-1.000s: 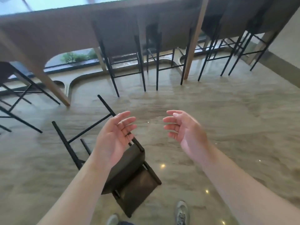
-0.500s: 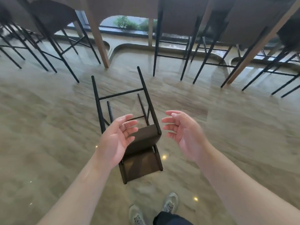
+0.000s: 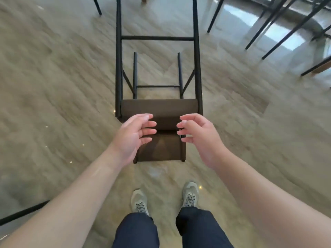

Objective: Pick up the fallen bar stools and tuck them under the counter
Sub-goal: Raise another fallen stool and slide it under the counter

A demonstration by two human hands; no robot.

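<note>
Bar stool (image 3: 159, 108) lies on floor (image 3: 53, 86): rigid metal frame, likely moderately heavy. Grip backrest (image 3: 161, 151) sides. Left hand (image 3: 133, 136), right hand (image 3: 198, 136): fingers spread, empty.

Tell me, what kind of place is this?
Probably a café or bar seating area: a fallen bar stool lies on the polished stone floor, and more thin black stool legs stand nearby.

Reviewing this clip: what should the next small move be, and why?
Probably lower both hands onto the backrest and grip its sides. The stool lies on the floor, legs pointing away, and the left hand and right hand hover open above it, holding nothing.
</note>
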